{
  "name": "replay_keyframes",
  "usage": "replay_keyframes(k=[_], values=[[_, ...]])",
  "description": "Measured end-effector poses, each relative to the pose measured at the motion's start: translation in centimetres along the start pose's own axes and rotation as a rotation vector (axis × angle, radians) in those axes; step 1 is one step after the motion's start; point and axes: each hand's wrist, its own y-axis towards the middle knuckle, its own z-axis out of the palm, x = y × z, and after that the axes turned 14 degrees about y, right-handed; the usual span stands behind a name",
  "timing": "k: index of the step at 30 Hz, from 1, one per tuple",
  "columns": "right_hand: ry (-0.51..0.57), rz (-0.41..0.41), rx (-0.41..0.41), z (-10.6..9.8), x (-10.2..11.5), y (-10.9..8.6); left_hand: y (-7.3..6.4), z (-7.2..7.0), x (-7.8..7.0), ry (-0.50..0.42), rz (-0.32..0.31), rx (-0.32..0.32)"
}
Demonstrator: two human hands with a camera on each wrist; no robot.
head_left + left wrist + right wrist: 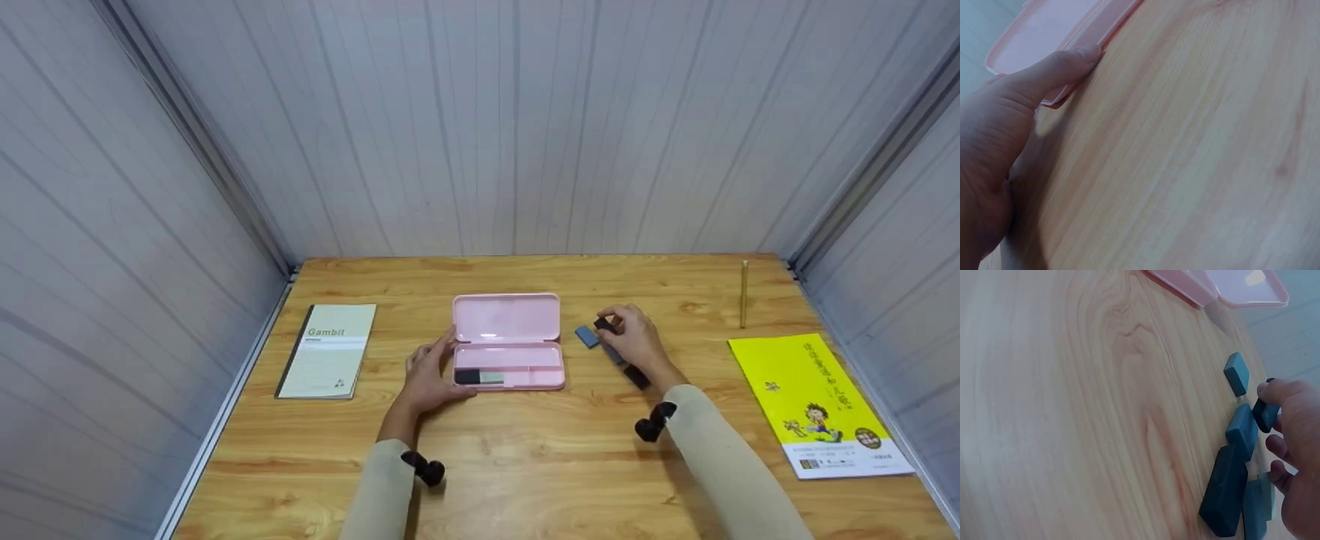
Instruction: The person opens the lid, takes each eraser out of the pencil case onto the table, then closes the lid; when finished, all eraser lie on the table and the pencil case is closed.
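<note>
An open pink pencil case [507,355] lies on the table, lid tipped back. My left hand [429,376] holds its left end, the thumb [1075,61] along the front edge and the fingers at the left side. A black and pale eraser [491,377] lies in the front compartment. To the right of the case, my right hand [636,339] pinches a small black eraser [1265,414] between thumb and fingers. Below that hand lie a blue-grey eraser [1242,430], a larger black eraser [1224,492] and others partly covered. A blue eraser [586,337] lies apart, nearer the case.
A Gambit notebook [328,351] lies at the left of the wooden table [510,472]. At the right is a yellow book [817,405], with a gold pencil-like stick [744,294] behind it. Panel walls [480,127] stand behind and at both sides.
</note>
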Motion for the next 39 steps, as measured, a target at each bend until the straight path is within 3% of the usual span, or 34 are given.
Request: replay_keyframes(k=[14, 29, 39], values=[[0.005, 0.010, 0.040, -0.7, 0.3, -0.2, 0.0, 0.1, -0.2, 0.002, -0.007, 0.005], [-0.044, -0.149, 0.113, 0.7, 1.7, -1.6, 0.1, -0.1, 0.2, 0.012, 0.012, 0.002], [-0.030, -0.218, 0.175, 3.1, 5.0, -1.9, 0.1, -0.1, -0.1, 0.001, -0.007, -0.002]])
